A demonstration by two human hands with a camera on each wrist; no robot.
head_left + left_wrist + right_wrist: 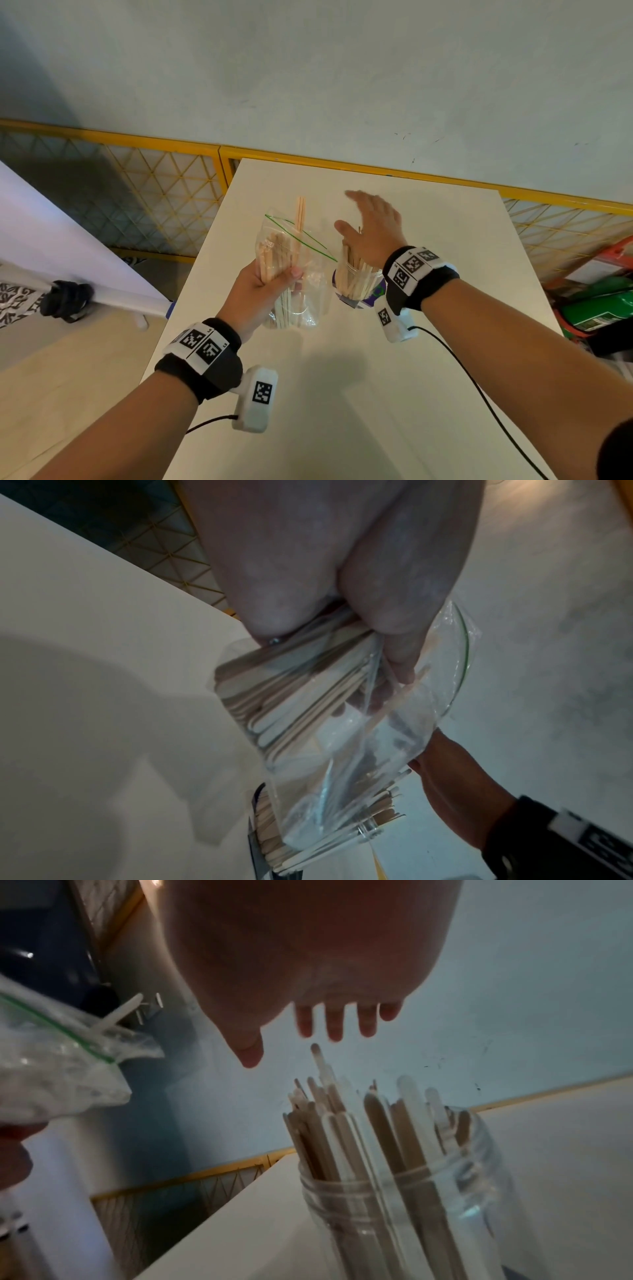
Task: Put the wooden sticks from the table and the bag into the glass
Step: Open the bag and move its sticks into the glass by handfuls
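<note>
While the glass (356, 284) stands on the white table (428, 377) already full of wooden sticks (346, 1139), we hold the clear bag (301, 260) just beside it, more sticks inside; our left hand (263, 291) grips bag and sticks together, and our right hand (373, 229) hovers above the glass with straight fingers, holding nothing

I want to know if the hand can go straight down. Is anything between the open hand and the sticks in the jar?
No. In the right wrist view only empty air separates the right hand from the sticks standing in the jar.
</note>
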